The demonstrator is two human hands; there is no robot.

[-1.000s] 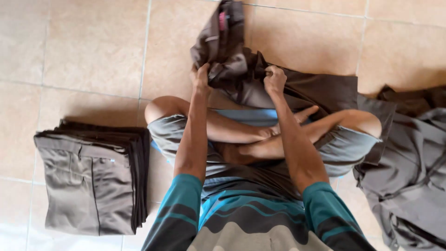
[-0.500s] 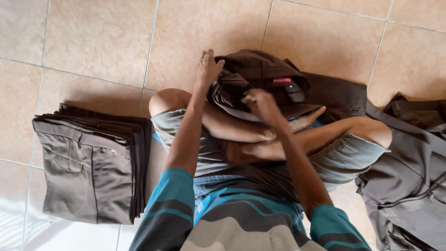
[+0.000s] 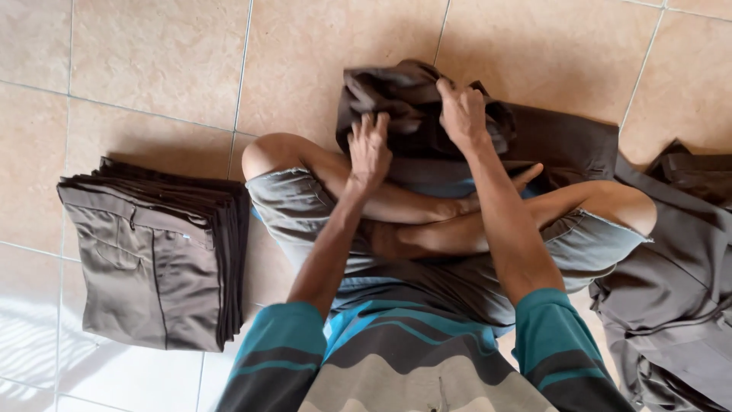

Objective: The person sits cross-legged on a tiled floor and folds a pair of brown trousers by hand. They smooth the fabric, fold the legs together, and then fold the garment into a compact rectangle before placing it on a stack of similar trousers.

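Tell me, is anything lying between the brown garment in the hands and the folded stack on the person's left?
Only the person's own bent left knee and a strip of bare tile floor separate the brown garment from the folded stack. Both hands, left and right, grip the garment.

folded stack [image 3: 156,259] left, loose garments [image 3: 671,305] right
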